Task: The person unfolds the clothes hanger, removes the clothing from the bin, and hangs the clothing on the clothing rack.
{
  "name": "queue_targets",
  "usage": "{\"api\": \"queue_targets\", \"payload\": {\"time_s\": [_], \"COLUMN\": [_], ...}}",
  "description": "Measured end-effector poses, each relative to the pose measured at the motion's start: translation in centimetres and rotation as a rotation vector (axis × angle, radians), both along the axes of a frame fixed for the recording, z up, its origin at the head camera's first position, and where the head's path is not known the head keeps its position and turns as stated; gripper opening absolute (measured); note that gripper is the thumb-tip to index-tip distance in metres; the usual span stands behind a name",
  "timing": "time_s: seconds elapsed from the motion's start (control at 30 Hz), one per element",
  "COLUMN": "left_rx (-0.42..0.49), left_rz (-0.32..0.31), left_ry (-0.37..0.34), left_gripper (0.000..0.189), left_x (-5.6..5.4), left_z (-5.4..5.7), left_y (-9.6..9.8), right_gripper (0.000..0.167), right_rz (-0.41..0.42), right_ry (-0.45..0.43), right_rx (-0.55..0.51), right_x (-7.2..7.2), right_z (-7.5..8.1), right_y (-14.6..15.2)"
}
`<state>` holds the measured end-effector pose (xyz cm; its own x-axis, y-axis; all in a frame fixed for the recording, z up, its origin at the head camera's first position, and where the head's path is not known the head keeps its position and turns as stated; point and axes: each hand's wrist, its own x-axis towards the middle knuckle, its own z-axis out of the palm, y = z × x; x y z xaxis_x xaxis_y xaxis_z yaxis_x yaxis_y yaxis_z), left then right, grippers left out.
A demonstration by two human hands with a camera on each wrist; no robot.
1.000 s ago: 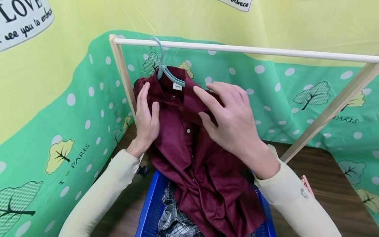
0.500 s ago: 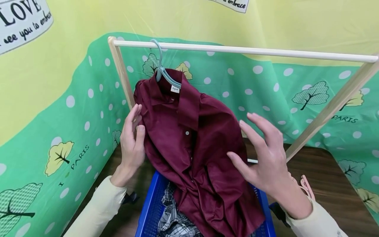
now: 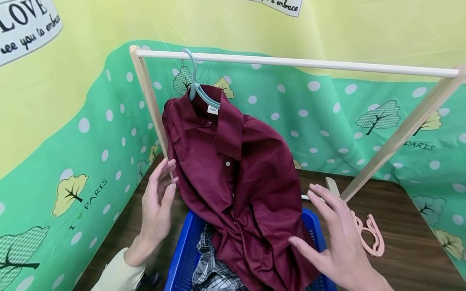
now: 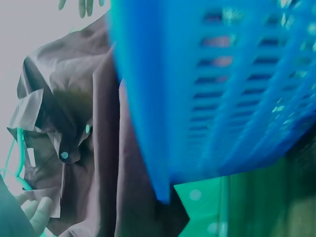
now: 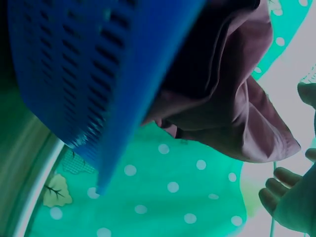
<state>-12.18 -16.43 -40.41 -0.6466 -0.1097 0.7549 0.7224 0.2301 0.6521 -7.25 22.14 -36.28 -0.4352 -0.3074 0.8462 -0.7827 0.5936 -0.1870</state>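
A maroon button-up shirt (image 3: 262,161) hangs on a light blue-green hanger (image 3: 206,98), whose hook is over the rack's white rod (image 3: 291,62). Its lower part hangs down into a blue basket (image 3: 314,226) holding black-and-white plaid cloth (image 3: 218,273). My left hand (image 3: 154,208) is left of the shirt, fingers loosely bent, with nothing held. To the shirt's lower right, my right hand (image 3: 340,242) is spread over the basket's right side, also holding nothing. Both wrist views show the basket wall (image 4: 148,98) close up beside the shirt, with the right hand (image 5: 296,202) apart from the cloth.
Wooden posts stand at the rack's left (image 3: 149,97) and right (image 3: 400,129) ends. A pink folding hanger (image 3: 378,238) lies on the dark wooden tabletop (image 3: 404,214), right of my right hand. A patterned green and yellow curtain (image 3: 327,105) surrounds the table.
Both hands have come away from the shirt's collar and shoulders, moving down and outward. The shirt stays hanging on the rod, and the pink hanger has come into fuller view.
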Motion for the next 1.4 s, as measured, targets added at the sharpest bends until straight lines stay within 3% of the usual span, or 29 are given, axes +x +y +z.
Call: {"api": "queue_targets", "payload": {"time_s": [0.13, 0.27, 0.5, 0.63, 0.77, 0.97, 1.17, 1.4], "left_rx": [-0.029, -0.035, 0.046, 0.098, 0.097, 0.007, -0.051, -0.151], "left_rz": [-0.051, -0.124, -0.275, -0.346, -0.409, -0.481, -0.532, -0.568], "left_ry": [0.041, 0.026, -0.057, -0.083, -0.096, -0.117, -0.143, -0.192], "left_gripper": [0.059, 0.058, 0.064, 0.065, 0.066, 0.066, 0.066, 0.067], "left_x": [1.2, 2.4, 4.2, 4.8, 5.1, 5.0, 4.8, 5.3], "left_z": [-0.7, -1.7, -3.8, -5.0, -5.8, -6.3, -6.8, -6.5], "left_y": [-0.1, -0.5, -1.2, -1.0, -0.6, 0.1, 0.5, 0.8], "right_gripper": [0.088, 0.090, 0.095, 0.098, 0.098, 0.091, 0.092, 0.091], "right_rz": [0.019, 0.054, 0.296, 0.403, 0.457, 0.572, 0.534, 0.574], "right_ry": [-0.042, -0.128, -0.315, -0.350, -0.360, -0.564, -0.669, -0.843], "right_rx": [-0.018, -0.023, -0.016, -0.028, -0.025, 0.065, 0.154, 0.108], "right_x": [1.1, 2.2, 3.2, 3.3, 3.2, 2.8, 3.1, 3.5], "right_z": [-0.8, -1.8, -3.1, -3.4, -4.5, -7.4, -8.8, -9.4], "right_y": [0.3, 0.8, 1.6, 1.6, 1.7, 2.0, 1.7, 1.3]}}
